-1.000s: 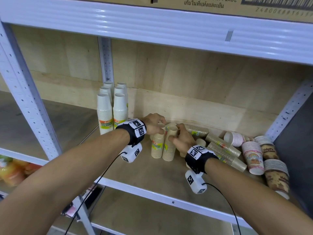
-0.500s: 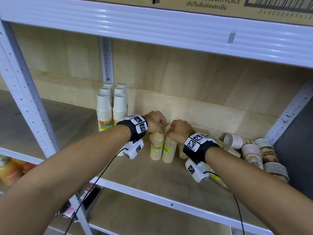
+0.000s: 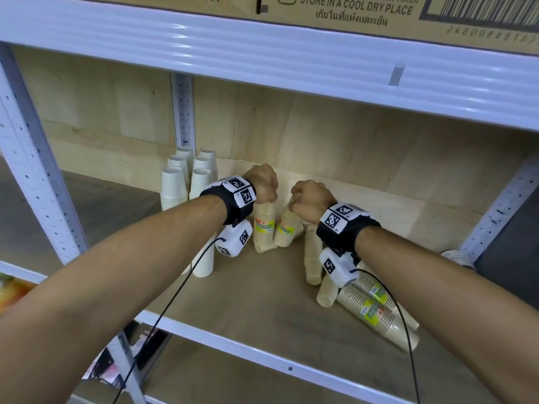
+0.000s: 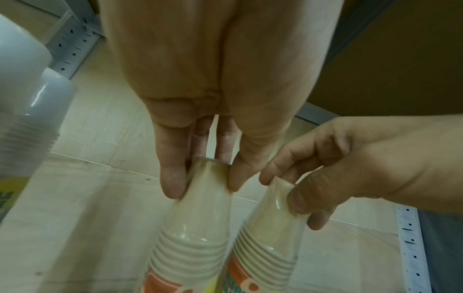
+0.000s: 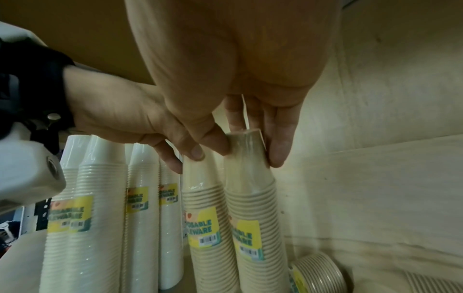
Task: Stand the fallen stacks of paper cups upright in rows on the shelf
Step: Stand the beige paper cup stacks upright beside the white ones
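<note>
A printed cardboard box [image 3: 350, 10] sits on the level above; colourful packets [image 3: 11, 290] lower left.

The two wrapped stacks of tan cups [image 5: 215, 228] bore yellow labels with teal lettering, an orange patch and a small barcode; the white cup stacks [image 5: 100, 218] beside them carried the same yellow-and-teal labels. The shelf [image 3: 262, 293] board was pale wood grain, its frame glossy white with dark punched slots. The black wristbands [image 3: 236, 205] showed black-and-white square markers. The cardboard box [image 3: 350, 10] above was brown with black print and a barcode
</note>
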Tool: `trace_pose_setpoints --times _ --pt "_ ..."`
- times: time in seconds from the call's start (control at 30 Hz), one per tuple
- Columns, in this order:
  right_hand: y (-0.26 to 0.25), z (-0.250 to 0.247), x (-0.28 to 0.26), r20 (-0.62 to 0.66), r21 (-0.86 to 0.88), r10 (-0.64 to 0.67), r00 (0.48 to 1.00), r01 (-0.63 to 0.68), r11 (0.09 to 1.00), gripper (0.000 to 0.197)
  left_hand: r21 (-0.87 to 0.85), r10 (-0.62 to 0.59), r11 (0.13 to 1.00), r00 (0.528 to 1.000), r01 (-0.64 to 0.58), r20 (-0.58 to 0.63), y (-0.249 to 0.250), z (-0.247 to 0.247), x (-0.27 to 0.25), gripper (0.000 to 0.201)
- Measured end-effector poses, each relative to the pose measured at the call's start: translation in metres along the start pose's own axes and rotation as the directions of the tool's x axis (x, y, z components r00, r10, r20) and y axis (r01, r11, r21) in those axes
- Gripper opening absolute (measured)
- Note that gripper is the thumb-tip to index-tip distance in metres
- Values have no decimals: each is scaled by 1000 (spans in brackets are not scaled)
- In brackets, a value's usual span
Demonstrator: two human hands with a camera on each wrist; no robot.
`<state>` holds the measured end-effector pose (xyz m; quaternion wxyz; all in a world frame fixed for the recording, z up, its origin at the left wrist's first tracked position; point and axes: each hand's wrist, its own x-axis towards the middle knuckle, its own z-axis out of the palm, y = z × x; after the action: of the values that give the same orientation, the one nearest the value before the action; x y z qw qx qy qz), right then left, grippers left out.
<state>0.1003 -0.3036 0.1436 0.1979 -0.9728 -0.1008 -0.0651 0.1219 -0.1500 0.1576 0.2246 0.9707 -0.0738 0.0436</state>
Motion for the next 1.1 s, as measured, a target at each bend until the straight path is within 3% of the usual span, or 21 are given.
trace_pose_setpoints --times 0.13,0.27,0.4,0.77,0.97,1.1 --pt "-4 1 19 -23 33 -54 998 55 998 34 16 -99 995 993 100 -64 -4 0 18 19" --pt "-6 5 39 -21 69 -86 996 87 994 43 -7 -169 985 977 170 -132 -13 8 40 32" --pt "-5 18 60 15 80 -96 995 95 992 47 4 -229 973 962 233 -152 -24 18 56 28" --pt "0 55 94 137 83 -105 985 94 992 38 107 -233 964 966 245 -114 -48 42 69 34" --pt "2 65 101 172 79 -120 978 108 991 35 148 -227 961 973 232 -50 -49 51 68 16" --pt "4 68 102 173 104 -128 977 111 988 42 151 -217 963 975 223 -55 -50 53 67 20"
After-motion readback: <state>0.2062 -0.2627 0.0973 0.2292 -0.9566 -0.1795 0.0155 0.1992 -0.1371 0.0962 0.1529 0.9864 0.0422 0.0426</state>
